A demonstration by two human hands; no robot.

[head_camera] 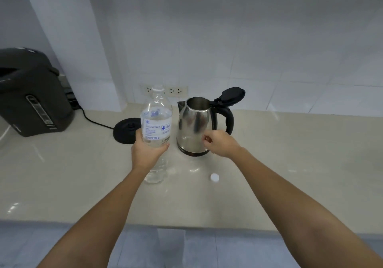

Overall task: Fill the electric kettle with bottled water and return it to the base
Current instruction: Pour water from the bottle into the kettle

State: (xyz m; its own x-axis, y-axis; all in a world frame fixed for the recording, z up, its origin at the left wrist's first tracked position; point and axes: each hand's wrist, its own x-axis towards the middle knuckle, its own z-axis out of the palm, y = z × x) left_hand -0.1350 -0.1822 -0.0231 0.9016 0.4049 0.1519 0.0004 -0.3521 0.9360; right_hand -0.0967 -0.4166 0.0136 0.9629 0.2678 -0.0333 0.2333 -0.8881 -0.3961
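The left hand (148, 151) grips the upright water bottle (156, 122) on the bench (290, 164); the right hand (219, 143), loosely curled, empty, hovers before the kettle (194, 122) (lid open), which stands beside its base (127, 130).

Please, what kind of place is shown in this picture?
Probably a kitchen or a pantry corner: a stone-like counter against a white tiled wall, wall sockets just above it, and two water-heating appliances, a steel kettle and a dark hot-water dispenser.
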